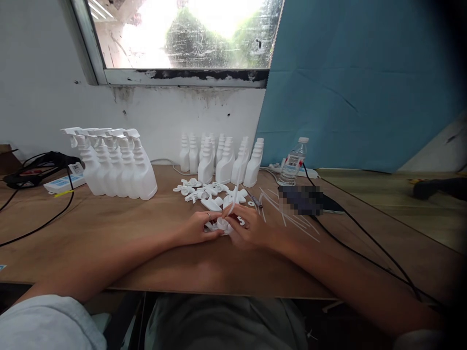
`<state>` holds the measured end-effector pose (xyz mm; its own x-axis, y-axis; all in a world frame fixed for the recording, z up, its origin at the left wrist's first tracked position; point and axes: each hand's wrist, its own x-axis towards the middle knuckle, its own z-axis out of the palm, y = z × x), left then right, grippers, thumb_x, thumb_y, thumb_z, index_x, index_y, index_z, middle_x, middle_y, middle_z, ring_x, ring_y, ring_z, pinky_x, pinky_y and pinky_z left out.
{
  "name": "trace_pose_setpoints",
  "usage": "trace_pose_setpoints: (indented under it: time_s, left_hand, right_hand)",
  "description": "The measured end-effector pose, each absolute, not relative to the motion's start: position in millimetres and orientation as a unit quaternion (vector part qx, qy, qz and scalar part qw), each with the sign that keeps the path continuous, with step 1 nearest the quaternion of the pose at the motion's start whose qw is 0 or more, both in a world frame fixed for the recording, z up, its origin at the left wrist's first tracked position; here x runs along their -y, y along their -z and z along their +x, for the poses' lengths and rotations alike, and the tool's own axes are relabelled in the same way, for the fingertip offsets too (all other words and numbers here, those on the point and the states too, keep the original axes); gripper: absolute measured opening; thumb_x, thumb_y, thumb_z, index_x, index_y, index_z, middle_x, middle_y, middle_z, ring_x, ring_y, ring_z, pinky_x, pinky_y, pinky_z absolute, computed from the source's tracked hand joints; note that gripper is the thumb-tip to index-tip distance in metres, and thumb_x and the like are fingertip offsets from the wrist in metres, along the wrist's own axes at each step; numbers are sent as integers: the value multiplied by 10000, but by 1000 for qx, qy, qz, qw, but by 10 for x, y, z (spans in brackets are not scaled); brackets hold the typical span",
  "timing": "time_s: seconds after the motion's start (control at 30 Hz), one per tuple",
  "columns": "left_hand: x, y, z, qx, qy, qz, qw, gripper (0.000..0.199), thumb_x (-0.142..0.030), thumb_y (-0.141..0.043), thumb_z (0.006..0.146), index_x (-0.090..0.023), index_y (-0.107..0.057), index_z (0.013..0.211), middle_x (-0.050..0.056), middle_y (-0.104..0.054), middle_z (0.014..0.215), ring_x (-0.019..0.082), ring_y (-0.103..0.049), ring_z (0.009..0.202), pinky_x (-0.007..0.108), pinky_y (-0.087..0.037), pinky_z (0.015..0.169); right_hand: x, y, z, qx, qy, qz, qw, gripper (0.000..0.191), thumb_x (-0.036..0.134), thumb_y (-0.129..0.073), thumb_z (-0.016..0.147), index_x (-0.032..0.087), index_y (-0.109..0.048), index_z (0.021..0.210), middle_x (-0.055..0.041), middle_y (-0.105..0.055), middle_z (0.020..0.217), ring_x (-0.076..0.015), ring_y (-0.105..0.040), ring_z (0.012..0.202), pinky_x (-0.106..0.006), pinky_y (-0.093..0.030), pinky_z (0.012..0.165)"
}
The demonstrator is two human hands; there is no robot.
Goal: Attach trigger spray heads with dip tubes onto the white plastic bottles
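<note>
Beyond right hand (252, 226), clear bottle (289, 178) with illegible label (292, 161)

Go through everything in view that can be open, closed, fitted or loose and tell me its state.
White plastic bottles at left: upright, trigger heads fitted.
White plastic bottles at centre: upright, no heads fitted.
White plastic trigger heads: loose, piled.
Clear plastic water bottle: upright, capped.
Thin white tube in right hand: held upright.
Blue cloth: hanging.

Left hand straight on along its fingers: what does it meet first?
The white nozzle piece at the left hand's fingertips, then, it seems, the right hand just beyond; depth there is unclear.
</note>
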<state>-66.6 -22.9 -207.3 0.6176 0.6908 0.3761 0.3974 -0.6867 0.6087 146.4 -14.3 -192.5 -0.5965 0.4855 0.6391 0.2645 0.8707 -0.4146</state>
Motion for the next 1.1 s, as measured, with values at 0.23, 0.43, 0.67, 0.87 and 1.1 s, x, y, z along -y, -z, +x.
trace_pose_setpoints:
  time_s: [0.23, 0.43, 0.67, 0.87, 1.1]
  left_hand:
    - [223, 2064, -669, -309, -304, 870, 236, 459, -353, -610, 843, -173, -588, 1265, 47, -681, 1172, 178, -644, 1026, 252, -471, 934]
    - [243, 2051, -654, -301, -305, 873, 232, 453, -342, -613, 842, -160, -593, 1256, 61, -682, 1168, 184, -644, 1033, 264, -472, 940]
    - [237, 2049, -655, -300, -308, 871, 236, 458, -335, -620, 836, -152, -594, 1255, 60, -678, 1187, 192, -645, 1048, 262, -473, 945]
    - [228, 2057, -660, -302, -305, 872, 237, 461, -335, -623, 832, -165, -593, 1259, 48, -676, 1193, 192, -638, 1064, 262, -465, 953]
    - [224, 2076, -650, -306, -307, 874, 221, 445, -339, -617, 835, -163, -606, 1243, 51, -684, 1161, 180, -645, 1014, 238, -476, 897]
  right_hand:
    - [142, 1940, 1478, 888, -143, -220, 378, 198, 347, -438, 942, 235, -600, 927, -69, -639, 860, -202, -619, 848, -375, -522, 806]
    - [145, 1934, 1483, 889, -134, -201, 389, 136, 260, -450, 931, 220, -575, 898, -67, -655, 882, -188, -628, 835, -359, -514, 787]
    - [128, 1951, 1495, 892, -128, -169, 400, 93, 210, -472, 911, 218, -564, 911, -65, -654, 904, -181, -626, 856, -343, -516, 791]
    - [153, 1919, 1486, 887, -136, -147, 415, 69, 177, -491, 895, 199, -556, 892, -58, -639, 850, -162, -612, 785, -310, -509, 718]
    - [116, 1859, 1435, 865, -201, -241, 391, 176, 285, -498, 929, 179, -532, 792, -37, -572, 796, -145, -543, 758, -270, -443, 670]
